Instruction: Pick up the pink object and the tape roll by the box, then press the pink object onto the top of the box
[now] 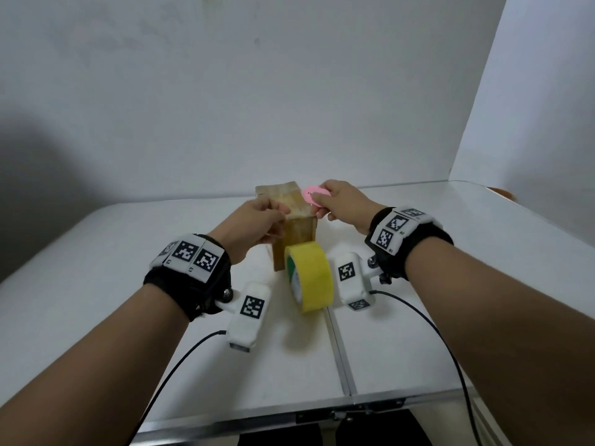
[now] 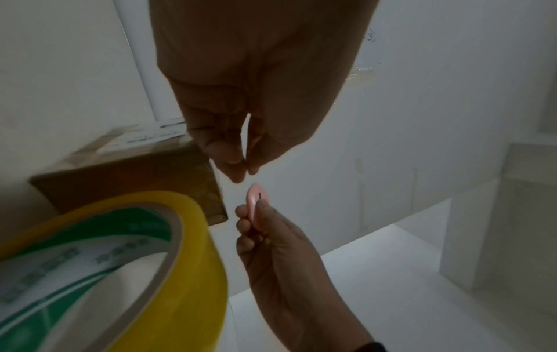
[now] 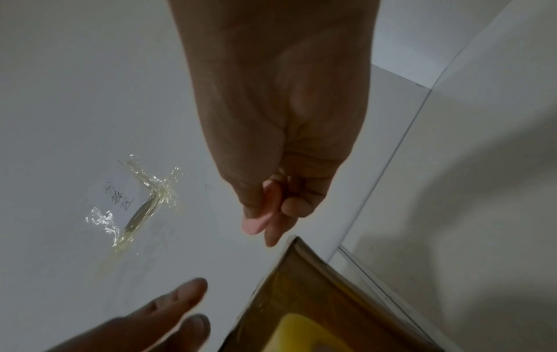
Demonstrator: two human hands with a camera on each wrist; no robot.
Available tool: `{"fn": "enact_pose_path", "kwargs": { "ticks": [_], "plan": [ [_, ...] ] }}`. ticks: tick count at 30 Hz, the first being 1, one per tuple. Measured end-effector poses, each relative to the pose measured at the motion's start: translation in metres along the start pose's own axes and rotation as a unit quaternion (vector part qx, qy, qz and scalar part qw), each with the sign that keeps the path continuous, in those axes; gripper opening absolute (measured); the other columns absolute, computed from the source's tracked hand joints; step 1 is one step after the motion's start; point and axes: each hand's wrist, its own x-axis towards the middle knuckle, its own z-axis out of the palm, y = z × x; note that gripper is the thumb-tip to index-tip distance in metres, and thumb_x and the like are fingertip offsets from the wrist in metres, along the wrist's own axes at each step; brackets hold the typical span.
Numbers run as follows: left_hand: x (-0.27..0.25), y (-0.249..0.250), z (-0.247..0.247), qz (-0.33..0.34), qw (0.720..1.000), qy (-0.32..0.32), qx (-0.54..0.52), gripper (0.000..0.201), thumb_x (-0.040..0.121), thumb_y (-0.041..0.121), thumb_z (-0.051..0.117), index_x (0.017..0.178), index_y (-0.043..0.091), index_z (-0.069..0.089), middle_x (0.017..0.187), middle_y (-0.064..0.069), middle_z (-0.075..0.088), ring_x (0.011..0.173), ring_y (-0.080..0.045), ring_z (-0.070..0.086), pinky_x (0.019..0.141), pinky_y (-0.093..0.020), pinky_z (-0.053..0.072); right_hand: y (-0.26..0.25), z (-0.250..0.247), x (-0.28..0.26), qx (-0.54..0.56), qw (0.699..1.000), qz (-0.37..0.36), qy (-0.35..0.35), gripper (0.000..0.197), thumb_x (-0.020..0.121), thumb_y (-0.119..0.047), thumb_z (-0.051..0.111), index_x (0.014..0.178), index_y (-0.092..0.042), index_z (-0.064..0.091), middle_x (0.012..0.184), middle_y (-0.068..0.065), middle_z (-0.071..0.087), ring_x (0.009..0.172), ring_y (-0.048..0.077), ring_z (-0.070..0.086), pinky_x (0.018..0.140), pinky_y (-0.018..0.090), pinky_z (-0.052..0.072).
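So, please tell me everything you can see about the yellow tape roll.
The tape roll is wide, glossy and yellow, with a green and white printed inner core. It stands on its edge on the white table, right in front of the brown cardboard box, between the two wrists. Neither hand grips it.

Bare forearms, black wrist straps carrying white blocks of black-and-white square markers, a white camera pod bolted on each, thin black cables trailing back.
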Motion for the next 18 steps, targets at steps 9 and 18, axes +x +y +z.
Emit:
{"fn": "enact_pose_path", "kwargs": {
  "ticks": [9,18],
  "plan": [
    [-0.021,-0.024,0.012,-0.072,0.995,-0.044,0.058,0.029,0.092,0.047,0.056,0.095,0.019,0.049,0.092,-0.003,0.061,0.081,-0.017,0.061,0.069,-0.026,0.056,-0.006,0.006,-0.016,-0.203,0.974,-0.078,-0.059,0.021,0.091,-0.032,0.06,0.076,-0.018,0.055,0.077,0.001,0.064,0.07,0.015,0.048,0.059,0.024,0.033],
    [-0.028,-0.023,0.013,-0.103,0.982,-0.143,0.07,0.041,0.084,0.046,0.068,0.117,0.023,0.058,0.12,0.001,0.067,0.111,-0.016,0.062,0.091,-0.034,0.055,-0.011,0.009,-0.021,-0.256,0.956,-0.119,-0.085,0.02,0.085,-0.025,0.066,0.098,-0.012,0.075,0.086,0.008,0.076,0.09,0.021,0.068,0.08,0.034,0.05]
  ]
}}
